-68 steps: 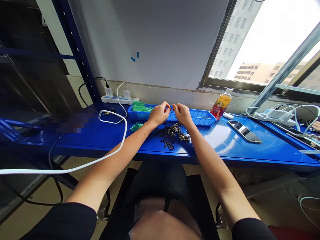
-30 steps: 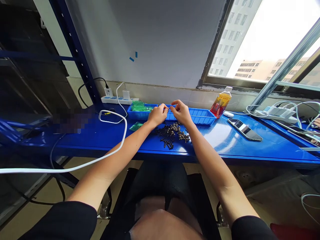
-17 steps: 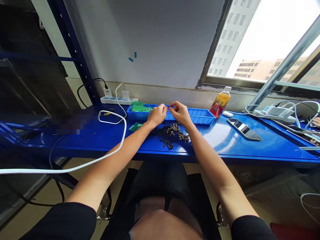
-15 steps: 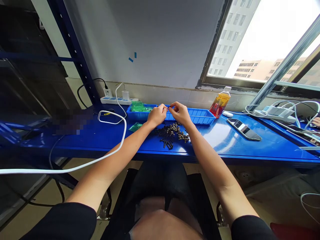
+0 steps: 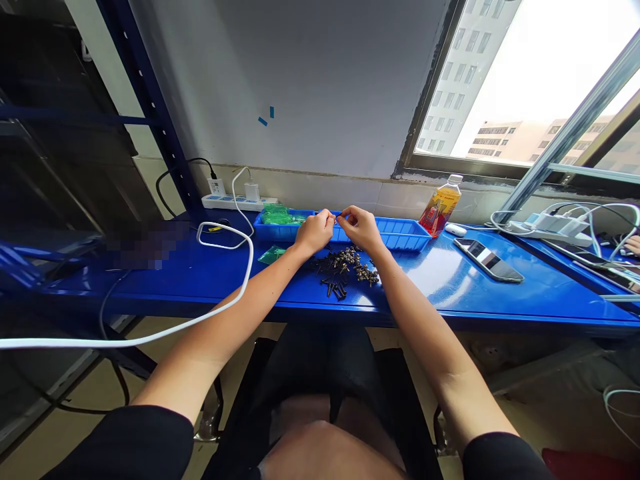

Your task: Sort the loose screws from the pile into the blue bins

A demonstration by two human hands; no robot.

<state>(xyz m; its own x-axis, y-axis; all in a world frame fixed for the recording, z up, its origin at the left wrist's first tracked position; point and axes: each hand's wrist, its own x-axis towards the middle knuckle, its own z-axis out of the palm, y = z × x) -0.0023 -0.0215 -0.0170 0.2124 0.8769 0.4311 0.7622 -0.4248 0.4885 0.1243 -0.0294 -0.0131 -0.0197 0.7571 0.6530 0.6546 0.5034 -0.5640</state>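
Observation:
My left hand (image 5: 316, 230) and my right hand (image 5: 359, 227) are held close together over the front edge of a long blue tray (image 5: 405, 233). Both have their fingers pinched, the tips nearly meeting; whatever small thing lies between them is too tiny to make out. Below them, a loose pile of small dark and brassy screws (image 5: 350, 262) lies on the blue table (image 5: 280, 287). Green plastic bags (image 5: 277, 215) fill the tray's left end, and another green packet (image 5: 271, 254) rests on the table before it.
A drink bottle (image 5: 441, 205) stands right of the tray, near a phone (image 5: 489, 259) and a small white case (image 5: 455, 229). A white cable (image 5: 220, 308) crosses at the left. Power strips (image 5: 240, 202) sit behind. At the far right edge shows another person's hand (image 5: 633, 244).

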